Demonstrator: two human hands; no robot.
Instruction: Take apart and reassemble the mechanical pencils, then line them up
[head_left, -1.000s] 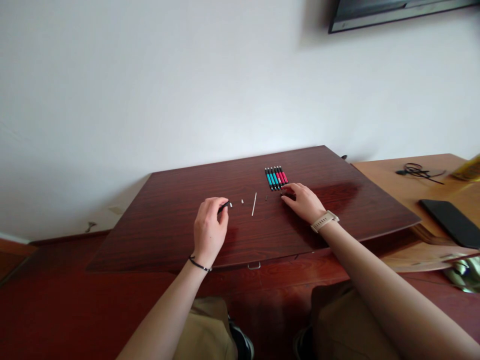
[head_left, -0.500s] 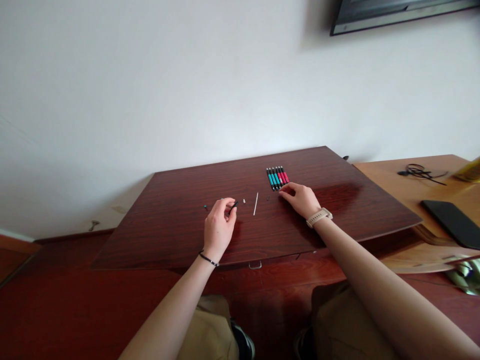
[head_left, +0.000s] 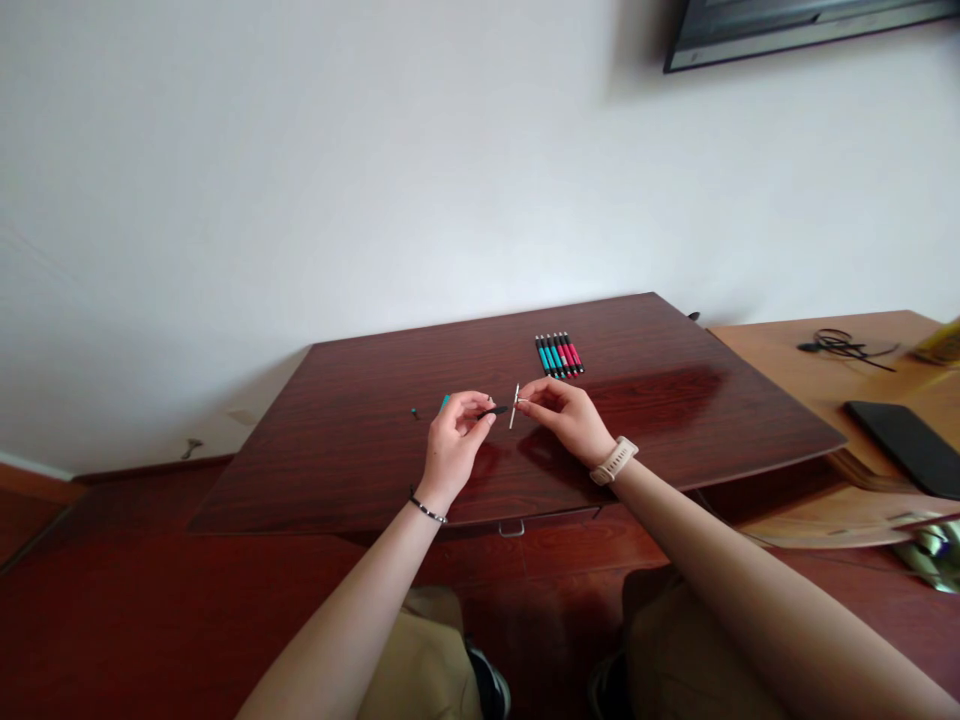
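My left hand (head_left: 459,430) is closed on a pen barrel (head_left: 492,411), black at the end that points right. A teal part (head_left: 445,401) shows behind its fingers. Close by on the right, my right hand (head_left: 559,412) pinches a small, thin piece (head_left: 523,401) too tiny to name. Between the two hands a white pen refill (head_left: 513,413) lies on the table. Left of my left hand rests a small dark part with a teal end (head_left: 414,412). Behind my right hand, several teal and pink pens (head_left: 559,354) lie side by side in a row.
The dark wooden table (head_left: 360,400) stands against a white wall. To its right is a lighter wooden desk (head_left: 780,350) with a coiled black cable (head_left: 840,344) and a black phone-like slab (head_left: 904,445). A screen (head_left: 795,35) hangs on the wall at upper right.
My right hand has moved left from beside the pen row to the refill and is pinching a small piece. My left hand has shifted slightly right, turning the barrel's black end toward it.
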